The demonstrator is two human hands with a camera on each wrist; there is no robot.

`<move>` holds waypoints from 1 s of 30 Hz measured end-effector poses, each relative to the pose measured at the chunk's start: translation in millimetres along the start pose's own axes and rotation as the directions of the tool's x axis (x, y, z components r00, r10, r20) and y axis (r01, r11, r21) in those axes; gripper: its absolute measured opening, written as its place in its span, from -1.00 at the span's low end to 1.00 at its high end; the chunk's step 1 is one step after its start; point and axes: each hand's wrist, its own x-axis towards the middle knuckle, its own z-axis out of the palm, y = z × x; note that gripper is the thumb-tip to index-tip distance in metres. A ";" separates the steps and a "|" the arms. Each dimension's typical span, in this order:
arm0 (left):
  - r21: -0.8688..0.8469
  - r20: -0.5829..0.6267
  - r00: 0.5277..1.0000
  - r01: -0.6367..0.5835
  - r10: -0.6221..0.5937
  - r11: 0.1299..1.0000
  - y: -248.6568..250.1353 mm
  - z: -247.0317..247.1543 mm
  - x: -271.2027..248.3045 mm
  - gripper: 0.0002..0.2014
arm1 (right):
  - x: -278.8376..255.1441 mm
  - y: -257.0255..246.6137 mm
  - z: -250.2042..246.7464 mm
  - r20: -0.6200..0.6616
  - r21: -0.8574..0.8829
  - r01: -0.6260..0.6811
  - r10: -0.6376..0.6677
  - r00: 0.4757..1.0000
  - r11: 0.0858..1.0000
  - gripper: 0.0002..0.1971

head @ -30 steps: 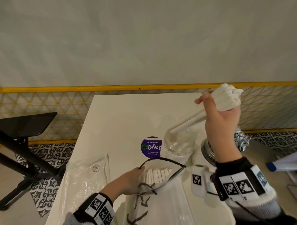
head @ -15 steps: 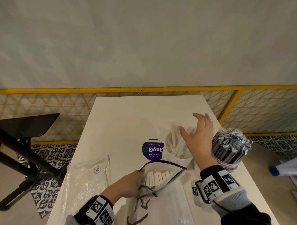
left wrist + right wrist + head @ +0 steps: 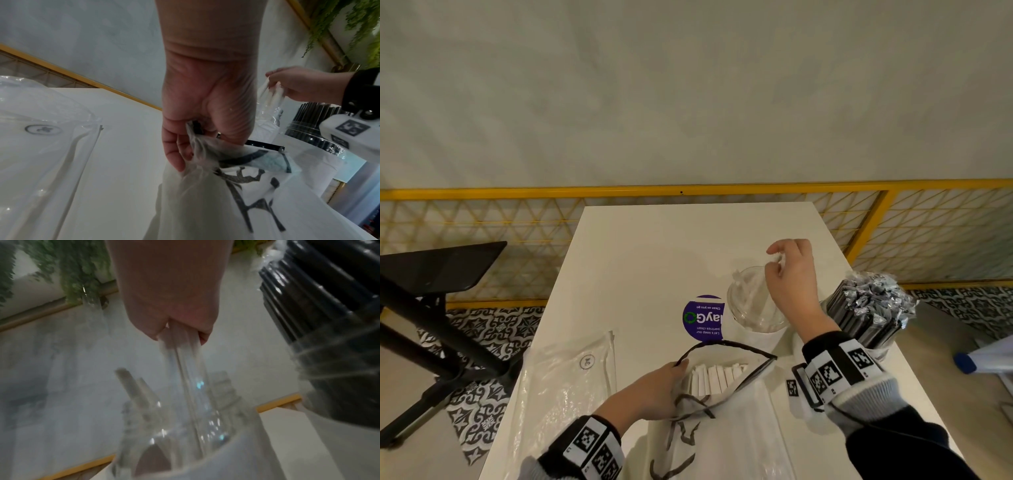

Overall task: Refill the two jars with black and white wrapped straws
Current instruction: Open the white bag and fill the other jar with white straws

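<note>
A clear glass jar (image 3: pixel 751 303) (image 3: pixel 185 434) stands mid-table with a few white wrapped straws in it. My right hand (image 3: pixel 789 274) (image 3: pixel 296 86) hovers above its mouth and pinches the tops of white straws (image 3: pixel 185 356) that reach down into the jar. Right of it stands a second jar (image 3: pixel 869 318) (image 3: pixel 329 321) packed with black wrapped straws. My left hand (image 3: pixel 654 394) (image 3: pixel 197 138) grips the dark-trimmed rim of a white bag (image 3: pixel 726 411) (image 3: pixel 236 186). More white wrapped straws (image 3: pixel 717 377) lie inside its open mouth.
A flat clear plastic bag (image 3: pixel 565 394) lies at the table's left front. A purple round sticker (image 3: pixel 703 318) sits on the white table (image 3: pixel 671 246). Yellow railing (image 3: pixel 482 195) runs behind. A black stand (image 3: pixel 431 308) is to the left.
My right hand brought a raised bundle of white straws down to the clear jar, opened over it, and now pinches straw tops above the jar. The left hand stayed on the bag.
</note>
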 end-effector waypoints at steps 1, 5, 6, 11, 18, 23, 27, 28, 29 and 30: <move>0.001 0.001 1.000 0.002 -0.002 1.000 0.0 0.1 0.4 -0.22 | 4.4 -3.6 -0.6 -0.006 0.014 0.017 -0.017 1.000 1.000 -0.74; -0.001 0.006 1.000 0.004 -0.004 1.000 0.2 -0.2 1.3 -0.22 | 15.4 -14.3 1.4 0.022 0.084 0.042 -0.044 0.999 0.996 -0.80; -0.002 0.008 1.000 0.003 -0.003 1.000 0.0 0.0 1.8 -0.22 | 16.3 -15.9 3.4 0.049 0.097 0.035 -0.040 0.998 0.995 -0.83; -0.012 0.003 1.000 0.012 -0.012 1.000 -4.1 2.6 4.7 -0.21 | 11.8 -8.3 8.8 0.357 0.117 -0.166 0.115 0.927 0.979 -0.65; 0.003 0.007 1.000 -0.006 0.006 1.000 -8.4 5.4 9.1 -0.21 | -6.1 0.7 -4.7 0.379 0.181 -0.303 0.217 0.900 0.936 0.01; 0.018 -0.009 0.999 -0.031 0.031 0.999 -7.2 4.2 11.5 -0.23 | -8.0 -8.9 -2.5 0.411 0.045 -0.239 0.200 0.889 0.970 0.07; -0.038 -0.055 0.996 -0.068 0.066 0.997 -9.8 2.6 11.8 -0.26 | -24.5 -22.5 -7.7 -0.009 0.147 0.196 -0.197 0.980 0.969 -0.61; -0.063 -0.079 0.995 -0.068 0.063 0.996 -11.4 3.0 13.4 -0.29 | -35.4 -27.8 -5.4 -0.033 0.166 0.296 -0.295 0.955 0.941 -0.78; -0.086 -0.110 0.992 -0.066 0.057 0.994 -12.4 3.0 15.0 -0.32 | -48.6 -33.0 -0.1 0.044 0.197 0.318 -0.332 0.942 0.928 -0.88; -0.097 -0.144 0.989 -0.061 0.047 0.993 -13.7 3.8 17.1 -0.35 | -62.2 -36.0 8.3 0.209 0.211 0.254 -0.298 0.931 0.944 -0.87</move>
